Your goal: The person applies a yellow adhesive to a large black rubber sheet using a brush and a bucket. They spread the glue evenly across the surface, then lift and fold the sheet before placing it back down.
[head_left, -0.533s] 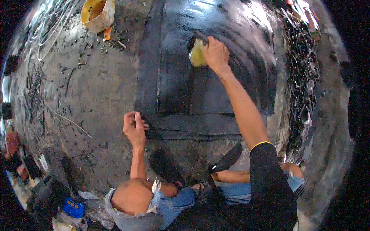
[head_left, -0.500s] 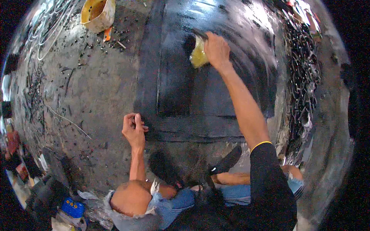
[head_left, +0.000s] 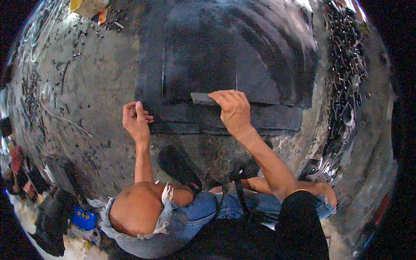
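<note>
My right hand (head_left: 236,112) grips a flat grey spreader (head_left: 201,99), its fingers closed on one end. The spreader rests at the near part of a large black sheet (head_left: 203,60), which looks like rubber and shines with a wet film at its far side. My left hand (head_left: 137,121) hangs beside the sheet's near left corner, holding nothing, with its thumb raised and its fingers loosely bent and apart. Under and in front of the sheet's near edge runs another dark layer (head_left: 268,118).
A pale yellow bucket (head_left: 89,6) stands at the far left by an orange piece (head_left: 102,16) and scattered black crumbs. Along the right lies a heap of black scraps (head_left: 342,82). A thin pale cord (head_left: 69,121) crosses the grimy floor. A blue box (head_left: 83,219) is at lower left.
My right hand has come toward me, drawing the spreader from the far part of the sheet to its near part. The yellow blob under it no longer shows. My left hand stays empty.
</note>
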Demonstrator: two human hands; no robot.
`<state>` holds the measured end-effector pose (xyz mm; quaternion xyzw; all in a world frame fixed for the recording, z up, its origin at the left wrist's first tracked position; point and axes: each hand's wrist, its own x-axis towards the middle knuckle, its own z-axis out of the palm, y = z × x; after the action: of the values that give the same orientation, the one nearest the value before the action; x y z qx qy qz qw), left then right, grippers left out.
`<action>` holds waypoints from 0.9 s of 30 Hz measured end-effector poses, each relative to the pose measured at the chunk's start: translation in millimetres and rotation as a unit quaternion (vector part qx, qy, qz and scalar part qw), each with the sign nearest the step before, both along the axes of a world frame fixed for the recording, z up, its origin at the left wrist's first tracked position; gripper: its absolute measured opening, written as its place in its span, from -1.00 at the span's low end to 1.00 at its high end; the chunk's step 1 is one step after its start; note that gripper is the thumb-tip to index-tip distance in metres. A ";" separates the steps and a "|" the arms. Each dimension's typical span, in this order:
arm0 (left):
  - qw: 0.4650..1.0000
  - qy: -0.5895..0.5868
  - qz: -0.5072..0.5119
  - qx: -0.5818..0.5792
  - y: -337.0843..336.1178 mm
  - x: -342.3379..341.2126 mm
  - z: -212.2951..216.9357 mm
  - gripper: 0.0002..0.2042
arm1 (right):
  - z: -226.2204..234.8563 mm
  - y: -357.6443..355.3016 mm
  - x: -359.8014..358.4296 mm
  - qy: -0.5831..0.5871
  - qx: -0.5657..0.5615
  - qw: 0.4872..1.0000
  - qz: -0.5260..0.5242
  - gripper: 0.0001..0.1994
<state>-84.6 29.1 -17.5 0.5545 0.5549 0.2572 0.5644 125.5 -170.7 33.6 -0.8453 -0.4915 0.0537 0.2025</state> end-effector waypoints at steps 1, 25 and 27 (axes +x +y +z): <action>1.000 -0.003 -0.003 -0.006 0.4 -1.6 -0.6 -0.78 | 2.6 -2.6 -3.2 0.017 -0.004 1.000 0.000 -0.65; 0.997 0.066 -0.011 0.027 -5.0 -0.8 7.6 -0.77 | -20.8 2.1 168.4 0.045 0.008 0.994 0.098 -0.71; 0.995 0.094 -0.009 0.021 -3.3 2.4 2.6 -0.79 | -16.5 -47.9 113.2 0.037 0.004 0.997 0.064 -0.71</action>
<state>-82.2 25.8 -14.8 0.5932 0.5946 0.2104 0.5004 238.7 -218.5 17.1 -0.8085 -0.5374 0.0955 0.2201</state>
